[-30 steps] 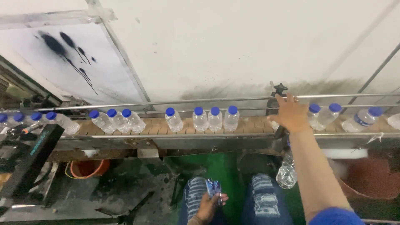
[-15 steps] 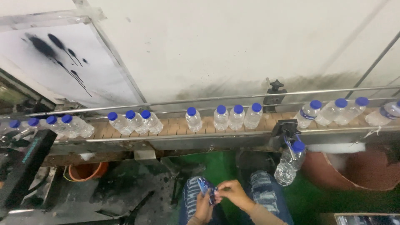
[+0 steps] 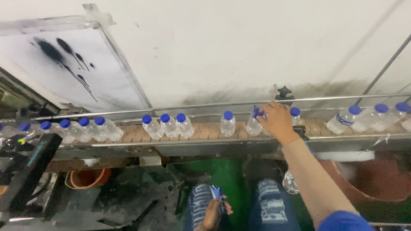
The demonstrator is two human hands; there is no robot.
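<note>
R hand (image 3: 278, 122) has moved from lap up to conveyor far rail, fingers grasping blue label (image 3: 257, 113) at clear blue-capped plastic bottle (image 3: 254, 125). L hand (image 3: 214, 209) clenched on label stack (image 3: 217, 196).

A clear, blue-capped bottle (image 3: 254, 124) stands upright on the conveyor (image 3: 205, 133), half-covered by fingers.

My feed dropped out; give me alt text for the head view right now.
The right hand reaches over a conveyor and touches a blue-capped clear bottle in a row of such bottles. The left hand holds a small stack of blue labels over the lap.
</note>
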